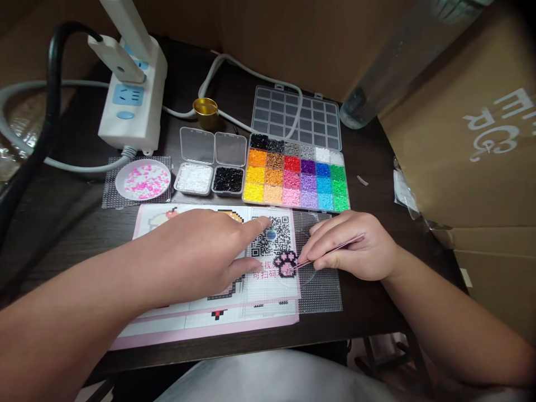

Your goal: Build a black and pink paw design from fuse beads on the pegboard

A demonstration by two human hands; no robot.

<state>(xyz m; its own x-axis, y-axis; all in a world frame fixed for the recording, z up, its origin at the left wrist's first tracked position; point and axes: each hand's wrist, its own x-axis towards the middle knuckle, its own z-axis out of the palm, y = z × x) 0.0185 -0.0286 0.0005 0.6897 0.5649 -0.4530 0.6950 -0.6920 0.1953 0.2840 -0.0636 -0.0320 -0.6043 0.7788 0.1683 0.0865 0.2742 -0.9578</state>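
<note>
My right hand is closed around pink tweezers, whose tips reach the right side of a paw-shaped bead design with a black outline and pink pads. The beads stand on a clear pegboard that overlaps printed pattern sheets. Over the sheets, left of the paw, hovers or rests my left hand. Its index finger and thumb are apart with nothing between them; the other fingers are hidden from view. A QR code shows under the pegboard.
Behind the sheets stand a sorted bead box, small cases of white beads and black beads, and a dish of pink and white beads. A power strip, a gold cup and a clear cylinder stand farther back.
</note>
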